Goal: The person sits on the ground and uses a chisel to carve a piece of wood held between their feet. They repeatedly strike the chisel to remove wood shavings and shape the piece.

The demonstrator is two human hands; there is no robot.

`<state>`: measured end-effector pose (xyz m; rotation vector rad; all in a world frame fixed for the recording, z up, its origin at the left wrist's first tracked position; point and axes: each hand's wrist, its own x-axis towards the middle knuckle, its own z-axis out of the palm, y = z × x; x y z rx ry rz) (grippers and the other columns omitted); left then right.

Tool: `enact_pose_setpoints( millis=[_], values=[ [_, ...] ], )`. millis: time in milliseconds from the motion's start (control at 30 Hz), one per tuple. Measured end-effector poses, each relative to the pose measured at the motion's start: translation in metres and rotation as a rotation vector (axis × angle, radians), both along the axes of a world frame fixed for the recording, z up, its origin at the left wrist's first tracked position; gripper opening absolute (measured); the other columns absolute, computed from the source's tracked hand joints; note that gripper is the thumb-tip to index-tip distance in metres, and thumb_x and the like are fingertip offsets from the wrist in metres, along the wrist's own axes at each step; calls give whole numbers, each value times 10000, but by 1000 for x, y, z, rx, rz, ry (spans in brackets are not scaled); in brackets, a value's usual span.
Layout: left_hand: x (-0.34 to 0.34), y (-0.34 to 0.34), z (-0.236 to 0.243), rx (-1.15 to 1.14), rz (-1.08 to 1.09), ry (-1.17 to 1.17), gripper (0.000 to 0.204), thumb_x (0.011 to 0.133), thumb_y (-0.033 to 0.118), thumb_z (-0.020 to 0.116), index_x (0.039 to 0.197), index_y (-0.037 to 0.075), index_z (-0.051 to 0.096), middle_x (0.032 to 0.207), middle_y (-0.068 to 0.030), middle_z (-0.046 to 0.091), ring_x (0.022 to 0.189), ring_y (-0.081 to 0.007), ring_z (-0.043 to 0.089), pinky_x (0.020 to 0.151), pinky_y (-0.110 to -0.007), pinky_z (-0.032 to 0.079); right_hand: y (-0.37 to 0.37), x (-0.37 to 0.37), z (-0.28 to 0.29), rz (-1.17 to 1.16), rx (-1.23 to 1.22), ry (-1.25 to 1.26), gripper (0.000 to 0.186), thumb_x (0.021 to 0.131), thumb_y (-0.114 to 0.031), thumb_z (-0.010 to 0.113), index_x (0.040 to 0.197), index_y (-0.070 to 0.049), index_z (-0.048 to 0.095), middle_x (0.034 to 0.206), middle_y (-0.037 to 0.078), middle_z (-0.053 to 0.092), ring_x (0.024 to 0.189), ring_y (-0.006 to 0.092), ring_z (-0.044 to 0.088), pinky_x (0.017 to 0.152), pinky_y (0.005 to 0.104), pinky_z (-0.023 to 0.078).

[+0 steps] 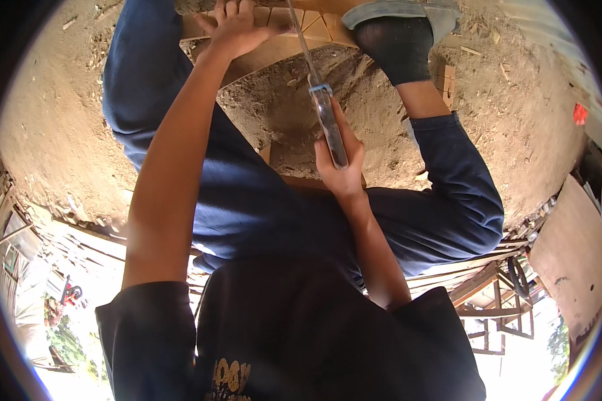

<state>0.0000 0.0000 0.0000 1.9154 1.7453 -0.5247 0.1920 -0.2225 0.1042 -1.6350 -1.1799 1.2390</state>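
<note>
My right hand [342, 164] is wrapped round the straight, grey-and-dark handle of a handsaw [330, 123] with a blue band where the blade begins. Its long thin blade runs up and left past the top of the picture; it shows nearly edge-on, so I cannot make out teeth. The blade passes over a light wooden board [272, 18] marked with several slanting lines or cuts. My left hand [234, 32] rests on this board to the left of the blade, thumb stretched toward it and fingers apart. The board's far side is cut off by the frame.
My sandalled foot [398, 40] is at the board's right end. A curved wooden piece [257, 61] lies under the near edge. Small wood offcuts [446, 83] and chips are scattered on the dirt ground [522, 127]. Behind me stand a wooden frame [495, 311] and a leaning panel [572, 247].
</note>
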Motion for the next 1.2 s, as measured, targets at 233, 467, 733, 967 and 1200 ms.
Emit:
enact_pose_setpoints(
  millis=[233, 467, 733, 967, 1200],
  values=[
    [8, 15, 4, 79, 74, -64, 940, 803, 724, 642, 1395, 35, 395, 1463, -209, 358, 1477, -418, 177, 1161, -725, -31, 35, -2, -2, 20, 54, -60, 636, 839, 72, 563, 1467, 41, 463, 1104, 123, 686, 832, 80, 619, 743, 225, 497],
    [10, 12, 19, 19, 68, -57, 889, 826, 676, 647, 1397, 45, 390, 1457, -205, 348, 1471, -425, 179, 1165, -721, -22, 33, 5, -4, 30, 80, -59, 674, 821, 51, 595, 1479, 21, 454, 1042, 154, 707, 829, 130, 671, 765, 263, 522],
    [2, 11, -1, 93, 58, -69, 869, 833, 676, 635, 1389, 48, 410, 1435, -207, 360, 1459, -435, 188, 1163, -723, -16, 4, 6, 16, 9, -89, -14, 615, 856, 73, 562, 1463, 32, 472, 1177, 111, 684, 924, 95, 619, 811, 241, 491],
    [10, 12, 11, 29, 99, -36, 1010, 796, 742, 641, 1486, 67, 344, 1556, -190, 279, 1510, -419, 103, 1167, -716, -17, 28, 6, 9, 18, -8, 2, 633, 841, 54, 581, 1463, 46, 460, 1203, 198, 684, 1003, 144, 664, 863, 281, 510],
    [5, 8, 1, 95, 78, -96, 968, 814, 727, 635, 1463, 62, 364, 1522, -199, 305, 1487, -421, 148, 1152, -730, 14, 37, 2, 13, 9, -25, 5, 629, 847, 78, 555, 1468, 31, 471, 1045, 99, 657, 848, 85, 579, 764, 237, 484]
  ],
)
